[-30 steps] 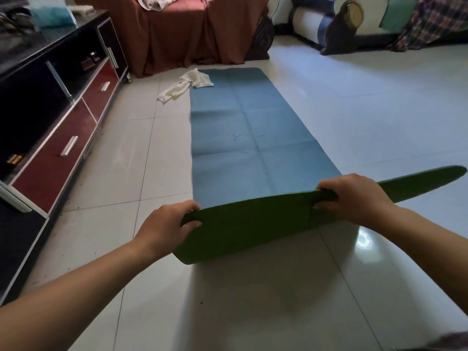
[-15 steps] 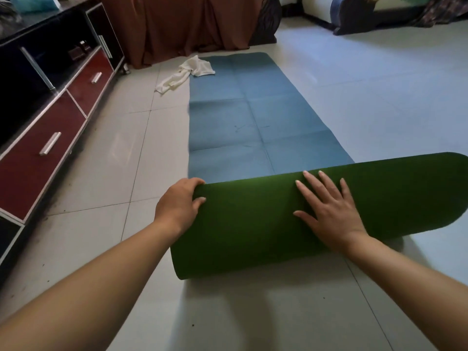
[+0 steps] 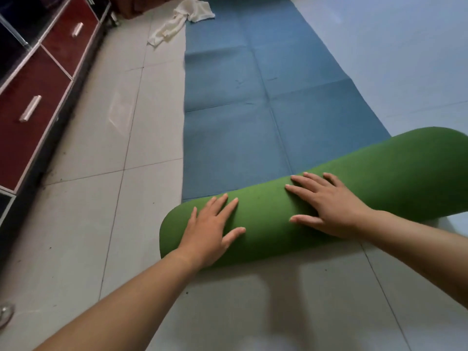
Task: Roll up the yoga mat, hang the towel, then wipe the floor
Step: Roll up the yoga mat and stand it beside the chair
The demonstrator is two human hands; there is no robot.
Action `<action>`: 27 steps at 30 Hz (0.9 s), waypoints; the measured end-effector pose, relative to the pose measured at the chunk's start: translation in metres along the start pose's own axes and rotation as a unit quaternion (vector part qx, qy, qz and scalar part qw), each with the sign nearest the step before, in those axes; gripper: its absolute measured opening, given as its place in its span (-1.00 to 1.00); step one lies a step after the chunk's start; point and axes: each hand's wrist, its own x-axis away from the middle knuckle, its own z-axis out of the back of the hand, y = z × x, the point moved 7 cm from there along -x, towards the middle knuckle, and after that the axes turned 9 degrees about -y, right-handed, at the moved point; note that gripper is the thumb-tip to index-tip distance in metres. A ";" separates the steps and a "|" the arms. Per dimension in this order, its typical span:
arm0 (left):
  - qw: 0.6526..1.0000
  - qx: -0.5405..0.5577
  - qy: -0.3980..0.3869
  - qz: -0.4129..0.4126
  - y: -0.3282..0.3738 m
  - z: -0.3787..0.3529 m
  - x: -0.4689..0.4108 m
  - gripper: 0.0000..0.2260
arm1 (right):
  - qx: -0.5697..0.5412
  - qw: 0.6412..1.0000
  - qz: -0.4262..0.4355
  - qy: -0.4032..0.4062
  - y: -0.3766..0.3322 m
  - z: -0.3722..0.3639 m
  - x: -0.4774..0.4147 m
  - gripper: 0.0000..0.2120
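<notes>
On the pale tiled floor point(image 3: 101, 198), beside the dark red drawer cabinet point(image 3: 38, 102) at its left edge: the foam yoga mat, blue on top and green underneath point(image 3: 253, 110).
- Near end is curled into a loose green roll point(image 3: 266, 224). Most of the mat lies flat.
- Left hand point(image 3: 210, 229) and right hand point(image 3: 331, 206) are both flat on top of the roll, fingers straight and spread. They press it and grip nothing.
- Handling, my read: light, soft and springy with a grippy surface. It should unroll if released. Best pushed with the palms near both ends, not the middle.
- Axes: the flat mat runs lengthwise away from the person toward the crumpled white towel point(image 3: 177, 24). The roll lies across that, left to right, with its right end skewed farther away and looking fatter. Likely to telescope unless squared up.
</notes>
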 end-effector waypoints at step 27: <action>0.991 0.089 -0.010 -0.103 0.019 -0.031 -0.005 -0.25 | 0.044 0.992 0.109 0.039 0.001 -0.003 0.011 -0.09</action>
